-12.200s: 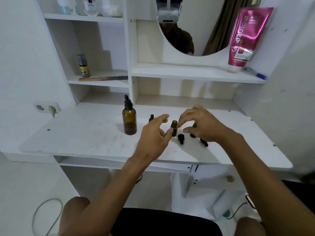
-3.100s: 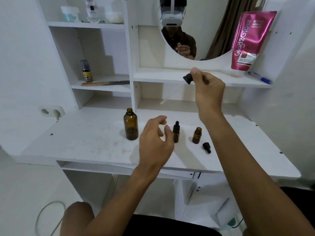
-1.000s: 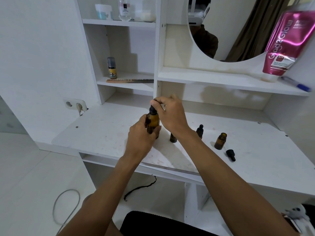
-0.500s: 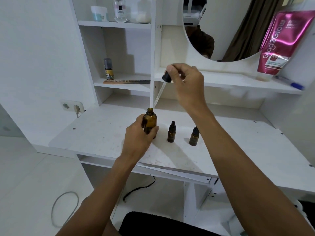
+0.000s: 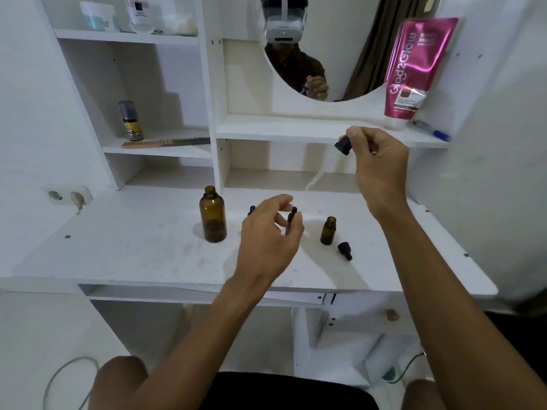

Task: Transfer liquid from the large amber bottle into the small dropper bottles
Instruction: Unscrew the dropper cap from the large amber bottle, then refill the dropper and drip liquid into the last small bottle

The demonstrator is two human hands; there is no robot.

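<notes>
The large amber bottle [image 5: 213,216] stands uncapped on the white desk [image 5: 142,250], left of my hands. My right hand [image 5: 377,156] is raised above the desk, pinching the big dropper's black bulb [image 5: 343,145]; its clear glass tube [image 5: 315,180] slants down to the left. My left hand [image 5: 270,235] hovers with fingers apart around a capped small dropper bottle [image 5: 291,217], largely hidden by the fingers. A second capped small bottle [image 5: 251,210] peeks out behind that hand. An uncapped small amber bottle [image 5: 328,230] stands to the right, with a loose black dropper cap [image 5: 344,250] lying beside it.
Shelves rise behind the desk: a small spray can [image 5: 130,121] and a comb [image 5: 165,142] on the left shelf, a pink tube [image 5: 413,69] and a blue pen [image 5: 432,131] on the right shelf. A round mirror [image 5: 319,45] hangs above. A wall socket [image 5: 66,195] sits at the left.
My right hand has carried the dropper from over the large bottle to the right and stays high. My left hand has let go of the large bottle and moved to the small capped bottle.
</notes>
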